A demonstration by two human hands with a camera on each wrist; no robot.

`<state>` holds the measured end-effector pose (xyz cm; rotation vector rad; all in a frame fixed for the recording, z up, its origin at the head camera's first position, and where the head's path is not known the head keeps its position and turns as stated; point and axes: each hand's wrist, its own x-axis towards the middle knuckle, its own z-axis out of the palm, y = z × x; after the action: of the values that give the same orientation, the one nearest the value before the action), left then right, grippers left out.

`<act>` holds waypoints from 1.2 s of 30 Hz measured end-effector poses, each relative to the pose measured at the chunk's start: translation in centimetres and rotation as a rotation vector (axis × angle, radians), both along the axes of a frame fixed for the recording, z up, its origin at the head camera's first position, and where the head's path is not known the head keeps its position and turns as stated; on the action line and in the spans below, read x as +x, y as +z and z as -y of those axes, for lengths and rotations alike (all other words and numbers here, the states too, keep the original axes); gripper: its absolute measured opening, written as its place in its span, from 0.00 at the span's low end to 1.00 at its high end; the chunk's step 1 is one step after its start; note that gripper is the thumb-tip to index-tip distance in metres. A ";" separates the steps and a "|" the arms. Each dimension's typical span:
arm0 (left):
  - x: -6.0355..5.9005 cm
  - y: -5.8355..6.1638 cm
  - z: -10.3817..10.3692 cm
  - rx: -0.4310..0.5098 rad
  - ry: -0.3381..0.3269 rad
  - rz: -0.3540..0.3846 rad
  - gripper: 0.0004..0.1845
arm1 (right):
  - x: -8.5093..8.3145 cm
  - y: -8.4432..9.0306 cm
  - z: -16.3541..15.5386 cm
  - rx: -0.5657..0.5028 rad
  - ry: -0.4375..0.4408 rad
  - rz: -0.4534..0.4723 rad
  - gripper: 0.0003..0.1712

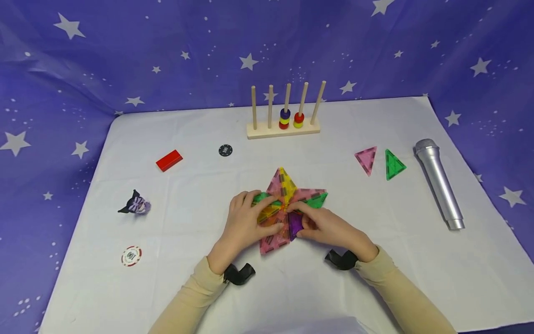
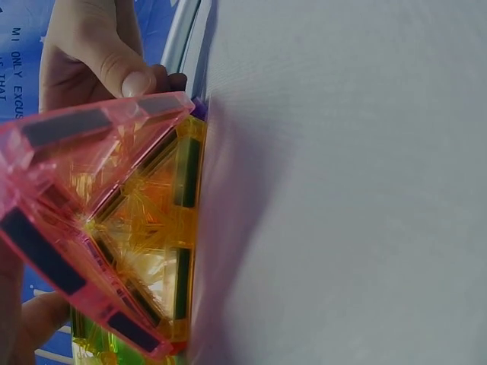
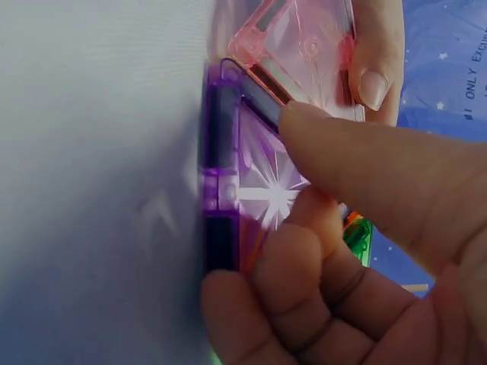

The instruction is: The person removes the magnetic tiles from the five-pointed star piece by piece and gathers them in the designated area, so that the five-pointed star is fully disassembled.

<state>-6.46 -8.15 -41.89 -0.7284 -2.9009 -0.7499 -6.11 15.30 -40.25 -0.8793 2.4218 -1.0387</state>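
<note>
A white cloth (image 1: 175, 278) covers the table, with a purple star-printed backdrop (image 1: 125, 51) hung behind and around it. At the middle of the cloth lies a star-shaped cluster of translucent magnetic tiles (image 1: 288, 190), pink, yellow, green and purple triangles with dark magnet strips along their edges. The left hand (image 1: 246, 225) rests on the cluster's left side, fingers curled over a pink tile (image 2: 84, 220) with yellow behind it. The right hand (image 1: 329, 228) pinches the purple tile (image 3: 251, 182) between thumb and fingers. Both hands meet at the cluster, almost touching.
</note>
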 end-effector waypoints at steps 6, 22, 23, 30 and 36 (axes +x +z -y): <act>0.0 0.1 0.0 0.000 0.006 0.005 0.35 | 0.1 0.5 -0.4 -0.031 -0.005 0.010 0.29; -0.1 0.1 -0.1 -0.005 0.004 0.021 0.36 | 1.0 -0.5 -1.7 0.021 0.076 -0.189 0.27; -0.1 0.1 -0.1 -0.003 0.005 0.023 0.36 | 0.9 -0.5 -1.6 0.032 0.077 -0.192 0.26; -0.1 0.1 -0.1 -0.004 0.005 0.021 0.36 | 1.0 -1.1 -1.7 -0.031 0.071 -0.059 0.16; 0.0 0.0 0.0 0.001 0.009 0.018 0.36 | 0.9 -0.8 -3.0 -0.257 0.016 0.060 0.10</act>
<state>-6.49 -8.11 -41.88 -0.7115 -2.9171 -0.7612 -5.23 18.35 -41.00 -0.9319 2.2614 -1.3720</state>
